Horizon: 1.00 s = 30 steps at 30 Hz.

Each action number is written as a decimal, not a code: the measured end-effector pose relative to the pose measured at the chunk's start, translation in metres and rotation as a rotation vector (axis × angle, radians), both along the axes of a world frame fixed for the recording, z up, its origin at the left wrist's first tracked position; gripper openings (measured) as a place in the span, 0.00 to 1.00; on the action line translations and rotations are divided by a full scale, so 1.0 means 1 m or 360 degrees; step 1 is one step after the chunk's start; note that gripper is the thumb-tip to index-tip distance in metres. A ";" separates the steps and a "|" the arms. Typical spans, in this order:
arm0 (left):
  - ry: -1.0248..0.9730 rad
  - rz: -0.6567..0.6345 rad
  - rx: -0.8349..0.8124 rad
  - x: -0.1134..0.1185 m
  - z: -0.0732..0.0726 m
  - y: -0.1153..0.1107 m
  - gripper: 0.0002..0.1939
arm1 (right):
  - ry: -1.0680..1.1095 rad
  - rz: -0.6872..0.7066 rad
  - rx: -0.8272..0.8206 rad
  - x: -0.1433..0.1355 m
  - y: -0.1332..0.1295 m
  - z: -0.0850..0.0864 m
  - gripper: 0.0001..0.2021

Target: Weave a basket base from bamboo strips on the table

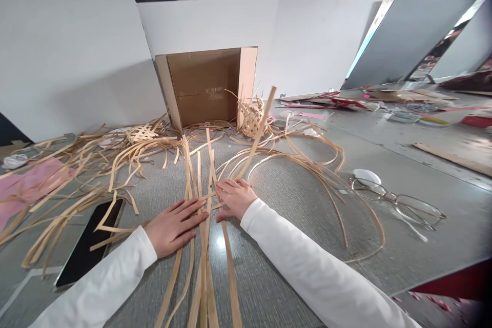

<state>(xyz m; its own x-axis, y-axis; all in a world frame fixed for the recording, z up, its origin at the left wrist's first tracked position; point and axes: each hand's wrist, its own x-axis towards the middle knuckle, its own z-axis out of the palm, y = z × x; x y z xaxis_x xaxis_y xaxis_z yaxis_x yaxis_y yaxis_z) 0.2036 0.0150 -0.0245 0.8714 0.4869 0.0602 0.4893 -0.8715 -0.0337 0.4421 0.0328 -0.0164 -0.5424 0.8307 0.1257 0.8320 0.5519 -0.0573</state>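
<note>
Several long flat bamboo strips (203, 266) run lengthwise across the grey table in front of me, with short strips crossing them near the middle. My left hand (175, 225) lies flat over these strips, fingers stretched out to the right and pressing on them. Close beside it, my right hand (234, 197) has its fingers bent and closed at the crossing. A bamboo strip (263, 128) slants up and away from under the right hand, its lower end hidden by the fingers.
A black phone (86, 246) lies at left near pink cloth (34, 184) and loose strips. Glasses (400, 202) rest at right. Behind stand an open cardboard box (248, 72), a woven ball-like piece (251, 118), another woven piece (142, 133) and white panels (307, 46).
</note>
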 end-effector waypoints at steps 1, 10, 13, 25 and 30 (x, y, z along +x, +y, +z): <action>0.0000 0.0000 0.0004 0.000 0.000 0.000 0.26 | 0.0001 -0.0017 -0.0002 -0.002 -0.001 0.001 0.36; 0.0073 0.0008 -0.0012 0.002 0.003 0.000 0.26 | 0.0165 0.0082 0.0014 0.002 0.005 -0.013 0.36; 0.0090 0.0021 -0.0018 0.002 0.002 0.000 0.26 | 0.0187 0.0130 -0.0012 0.003 0.008 -0.017 0.38; 0.0096 0.0037 -0.0075 0.002 0.002 0.000 0.27 | 0.0084 0.0255 -0.0005 0.002 0.010 -0.011 0.36; 0.0042 0.0035 -0.0106 0.001 0.000 0.001 0.26 | 0.0083 0.0316 -0.0038 0.002 0.012 -0.015 0.35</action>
<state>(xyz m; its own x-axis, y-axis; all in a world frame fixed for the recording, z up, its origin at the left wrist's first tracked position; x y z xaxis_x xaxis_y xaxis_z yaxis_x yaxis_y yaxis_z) 0.2043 0.0160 -0.0248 0.8614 0.5079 0.0042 0.5079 -0.8614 0.0108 0.4441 0.0447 -0.0309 -0.6889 0.7112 0.1398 0.7026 0.7027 -0.1126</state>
